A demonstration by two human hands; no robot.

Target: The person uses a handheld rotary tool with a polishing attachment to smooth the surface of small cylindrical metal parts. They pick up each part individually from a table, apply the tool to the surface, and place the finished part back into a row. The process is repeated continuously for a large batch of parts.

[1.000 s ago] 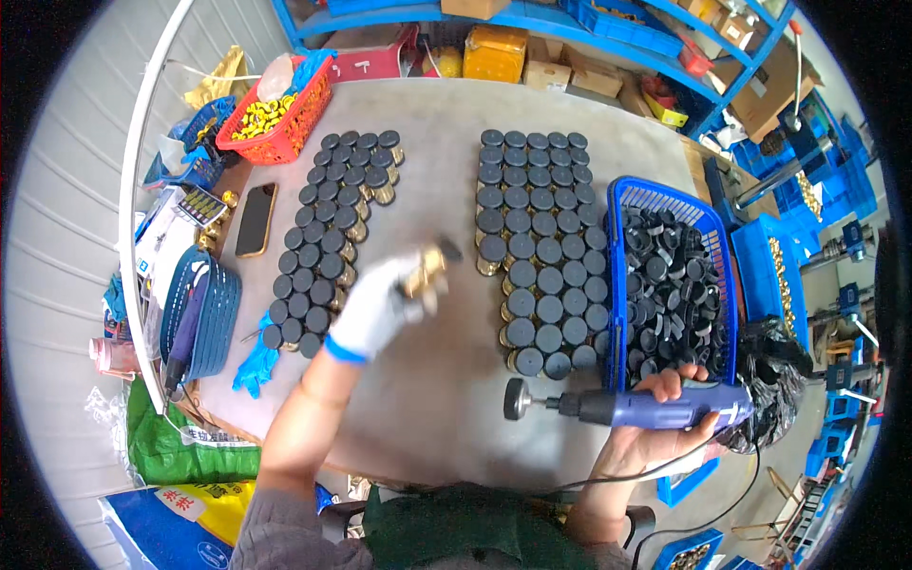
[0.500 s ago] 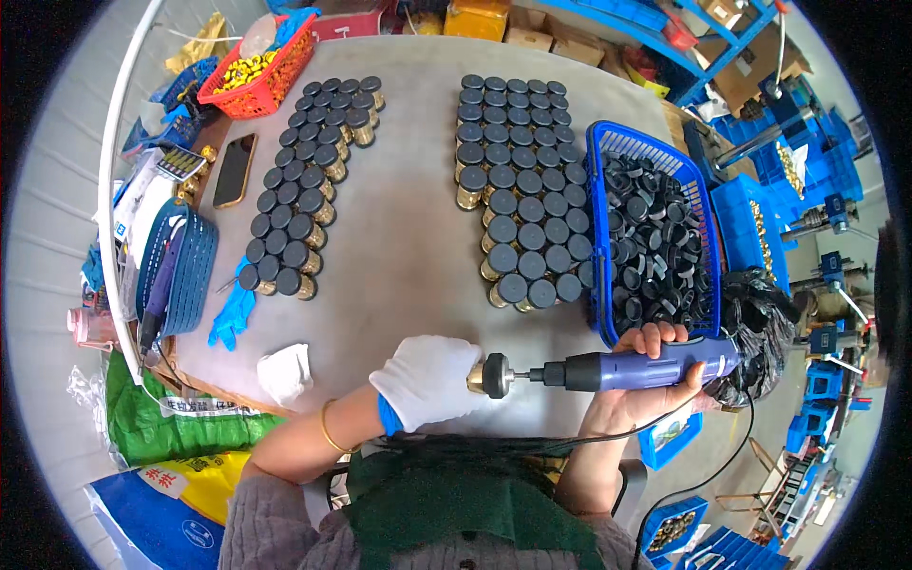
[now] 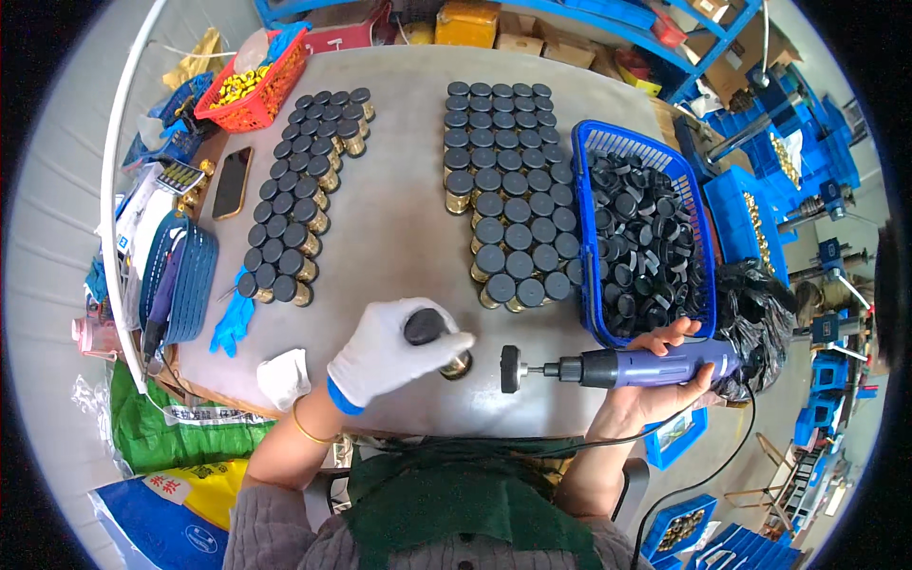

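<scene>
Left hand, white glove: your fingers curl shut around a black-capped brass jar, thumb on the cap, jar standing on the grey table. Right hand, bare: fingers wrapped closed around a blue driver, its round black head just beside the jar, not touching. Beyond your fingertips: rows of capped jars. Beyond the right knuckles: blue basket of caps.

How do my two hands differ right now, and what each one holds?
The left hand wears a white glove; the right hand is bare. The left hand grips a small black-capped jar from above; the right hand holds a blue power tool lying sideways, its black disc tip apart from the jar. Both are over the grey table.
</scene>
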